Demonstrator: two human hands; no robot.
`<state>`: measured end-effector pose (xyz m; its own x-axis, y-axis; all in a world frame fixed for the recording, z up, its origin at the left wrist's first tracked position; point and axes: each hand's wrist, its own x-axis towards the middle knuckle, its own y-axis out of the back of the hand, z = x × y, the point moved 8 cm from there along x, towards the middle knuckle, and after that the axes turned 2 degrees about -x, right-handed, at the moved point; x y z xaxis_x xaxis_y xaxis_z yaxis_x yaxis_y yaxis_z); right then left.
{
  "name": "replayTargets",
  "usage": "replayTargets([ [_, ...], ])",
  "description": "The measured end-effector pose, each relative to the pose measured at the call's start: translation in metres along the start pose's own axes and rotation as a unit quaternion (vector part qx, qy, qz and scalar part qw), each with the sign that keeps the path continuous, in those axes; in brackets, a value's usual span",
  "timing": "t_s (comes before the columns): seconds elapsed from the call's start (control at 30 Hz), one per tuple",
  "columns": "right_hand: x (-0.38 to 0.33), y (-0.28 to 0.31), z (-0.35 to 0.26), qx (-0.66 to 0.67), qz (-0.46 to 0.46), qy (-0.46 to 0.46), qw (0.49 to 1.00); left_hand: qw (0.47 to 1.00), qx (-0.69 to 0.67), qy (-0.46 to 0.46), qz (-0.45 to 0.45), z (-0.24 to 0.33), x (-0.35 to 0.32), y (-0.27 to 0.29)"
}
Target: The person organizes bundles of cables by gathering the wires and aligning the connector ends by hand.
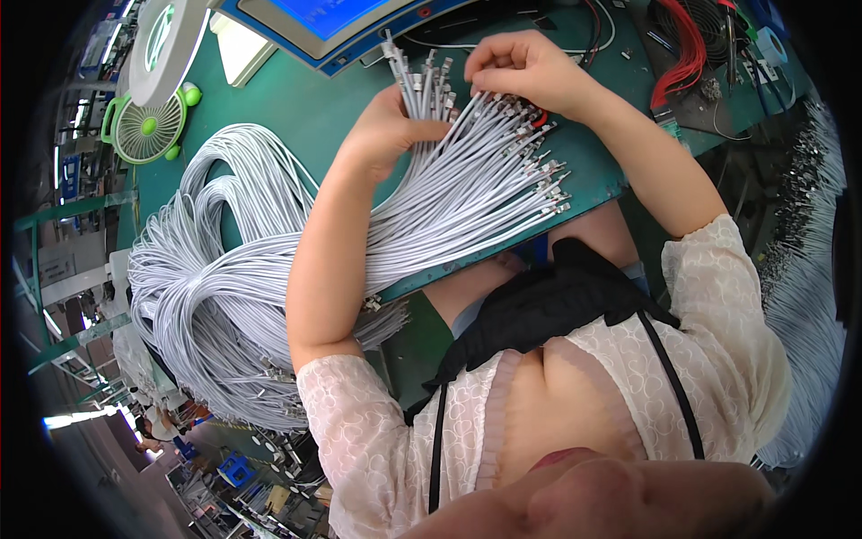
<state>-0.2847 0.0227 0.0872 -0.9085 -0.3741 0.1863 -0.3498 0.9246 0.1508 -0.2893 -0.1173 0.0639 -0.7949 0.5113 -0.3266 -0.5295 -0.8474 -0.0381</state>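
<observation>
A thick bundle of light grey cables [467, 202] fans across the green table, its ends fitted with small metal-and-clear connectors. My left hand [386, 136] is closed around a bunch of upright cable ends [422, 94], thumb laid across them. Just to the right, my right hand [530, 74] has its fingers bent in a pinch at the tip of one cable [464, 115]. The very end of that cable is partly hidden by the fingers. More connector ends [552, 184] lie spread below the right hand, toward the table's near edge.
Large coils of the same cable [193, 278] hang over the table's left side. A blue-framed device with a screen [332, 36] stands at the back. A green fan [148, 128] and lamp [162, 54] are far left; red wires [682, 54] lie far right.
</observation>
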Motion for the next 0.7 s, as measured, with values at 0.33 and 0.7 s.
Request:
replayTargets([
  [0.33, -0.005, -0.029, -0.003, -0.123, -0.036, 0.009, 0.992, 0.999, 0.024, -0.021, 0.013, -0.002, -0.008, -0.006],
  [0.7, -0.006, -0.028, 0.005, -0.014, -0.067, -0.018, 0.998, 0.997, 0.013, -0.038, 0.070, 0.012, -0.022, 0.001],
])
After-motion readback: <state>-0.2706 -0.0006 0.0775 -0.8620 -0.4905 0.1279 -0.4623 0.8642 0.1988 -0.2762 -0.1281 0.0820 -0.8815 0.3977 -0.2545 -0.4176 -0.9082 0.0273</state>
